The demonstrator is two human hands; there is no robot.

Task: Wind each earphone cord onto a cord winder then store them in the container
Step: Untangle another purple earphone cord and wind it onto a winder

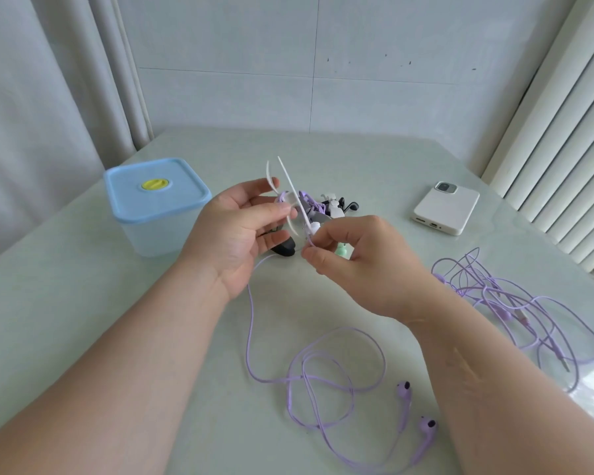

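My left hand holds a white cord winder above the middle of the table, thumb and fingers pinching it. My right hand pinches the plug end of a purple earphone cord right at the winder's lower end. That cord hangs down from my hands and lies in loose loops on the near table, its two earbuds at the front. A clear container with a blue lid and a yellow knob stands closed at the left.
Behind my hands lies a small pile of other winders, white, black and green, one wound with purple cord. A tangle of more purple earphones lies at the right. A white phone lies face down at the back right.
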